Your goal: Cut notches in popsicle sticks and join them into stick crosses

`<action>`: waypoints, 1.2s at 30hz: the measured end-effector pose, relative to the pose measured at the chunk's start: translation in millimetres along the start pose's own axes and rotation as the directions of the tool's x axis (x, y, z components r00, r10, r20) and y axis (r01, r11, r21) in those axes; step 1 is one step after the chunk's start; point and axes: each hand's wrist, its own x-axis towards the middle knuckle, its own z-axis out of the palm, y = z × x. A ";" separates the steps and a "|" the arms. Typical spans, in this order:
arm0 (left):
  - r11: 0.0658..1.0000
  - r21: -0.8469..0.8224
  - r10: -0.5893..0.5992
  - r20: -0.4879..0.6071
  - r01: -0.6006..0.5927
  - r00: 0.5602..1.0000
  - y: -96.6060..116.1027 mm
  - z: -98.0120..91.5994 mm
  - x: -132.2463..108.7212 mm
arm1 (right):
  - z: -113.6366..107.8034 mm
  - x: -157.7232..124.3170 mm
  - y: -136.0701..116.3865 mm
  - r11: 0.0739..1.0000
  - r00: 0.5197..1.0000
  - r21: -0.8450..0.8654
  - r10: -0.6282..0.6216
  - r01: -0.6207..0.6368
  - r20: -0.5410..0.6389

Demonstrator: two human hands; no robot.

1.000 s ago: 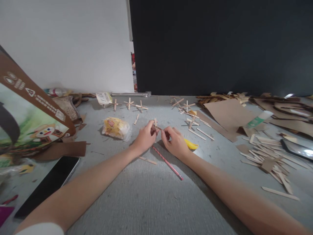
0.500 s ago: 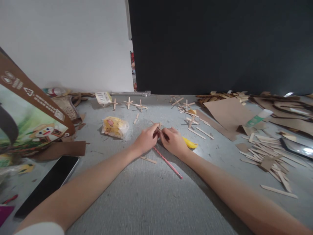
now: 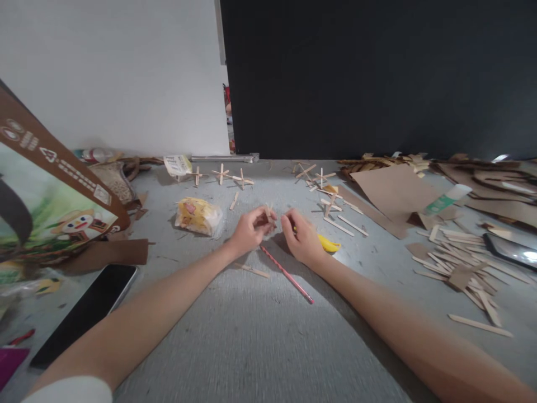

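In the middle of the table my left hand [image 3: 247, 230] pinches small wooden craft sticks [image 3: 269, 211], their ends showing between fingertips and thumb. A short gap to the right, my right hand [image 3: 302, 238] is curled with the thumb against the fingers; what it holds, if anything, is hidden. Below the hands lies a pink pencil [image 3: 289, 276], slanting down to the right. A yellow banana-shaped object [image 3: 329, 244] rests just beyond my right wrist. One flat craft stick [image 3: 254, 271] lies under the left wrist's side.
Small crossed-stick pieces [image 3: 221, 174] stand along the back. A yellow printed packet [image 3: 196, 215] sits left of centre. At right are a pile of craft sticks [image 3: 470, 274], a glue stick [image 3: 448, 200] and cardboard [image 3: 390, 193]. A phone [image 3: 86, 313] and printed bag [image 3: 62, 196] occupy the left.
My hands, touching at the fingertips before, have moved apart. The craft sticks stay in my left hand as the right hand draws off slightly to the right.
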 end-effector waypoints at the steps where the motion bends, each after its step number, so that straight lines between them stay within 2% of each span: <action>1: 0.995 -0.088 -0.045 0.033 0.047 0.998 1.7 -1.8 0.8 | -0.2 0.6 -0.1 1.000 0.999 0.007 0.003 -0.003 -0.045; 3: 0.969 -0.215 -0.107 0.098 0.126 0.989 3.0 -5.3 3.0 | 0.2 1.8 -0.3 1.000 0.996 -0.016 -0.028 0.027 -0.085; 4: 0.953 -0.264 -0.123 0.121 0.152 0.985 2.5 -6.8 4.4 | 0.6 2.4 -0.4 0.998 0.996 -0.040 -0.050 0.047 -0.070; 8: 0.898 -0.385 -0.165 0.156 0.213 0.974 -2.8 -10.8 10.0 | 2.1 3.4 -2.3 0.991 0.991 -0.089 -0.087 0.096 0.104; 10: 0.875 -0.412 -0.201 0.169 0.255 0.965 -3.1 -12.8 11.8 | 2.1 3.4 -3.5 0.990 0.985 -0.097 -0.087 0.102 0.150; 13: 0.826 -0.472 -0.263 0.161 0.308 0.951 0.2 -15.2 12.7 | 1.5 3.3 -3.3 0.991 0.991 -0.120 -0.043 0.058 0.123; 17: 0.845 -0.449 -0.302 0.046 0.290 0.952 -0.6 -12.5 13.5 | -0.8 2.0 -0.4 0.996 1.000 -0.094 0.003 0.000 0.025; 20: 0.897 -0.383 -0.292 -0.145 0.218 0.945 -9.0 -7.4 14.9 | -5.3 1.1 -4.1 0.996 0.999 -0.082 -0.036 0.034 -0.023; 23: 0.931 -0.330 -0.255 -0.291 0.154 0.922 -17.2 -4.8 16.1 | -10.1 1.8 -20.4 0.983 0.986 -0.095 -0.152 0.157 0.061; 25: 0.933 -0.329 -0.245 -0.295 0.143 0.923 -19.7 -4.9 16.4 | -12.1 2.0 -37.3 0.967 0.951 -0.075 -0.224 0.244 0.213; 27: 0.932 -0.327 -0.254 -0.279 0.157 0.926 -19.8 -5.4 16.7 | -12.9 0.6 -55.1 0.949 0.867 -0.007 -0.285 0.315 0.408; 29: 0.934 -0.307 -0.271 -0.279 0.181 0.921 -18.6 -5.6 16.8 | -13.2 -2.6 -69.5 0.937 0.798 0.019 -0.307 0.348 0.519; 32: 0.941 -0.267 -0.285 -0.305 0.206 0.909 -16.9 -5.0 16.5 | -13.7 -8.8 -80.4 0.931 0.737 0.009 -0.296 0.366 0.608; 36: 0.944 -0.261 -0.279 -0.309 0.201 0.909 -16.6 -4.0 16.6 | -13.8 -13.9 -81.2 0.939 0.712 -0.016 -0.250 0.345 0.656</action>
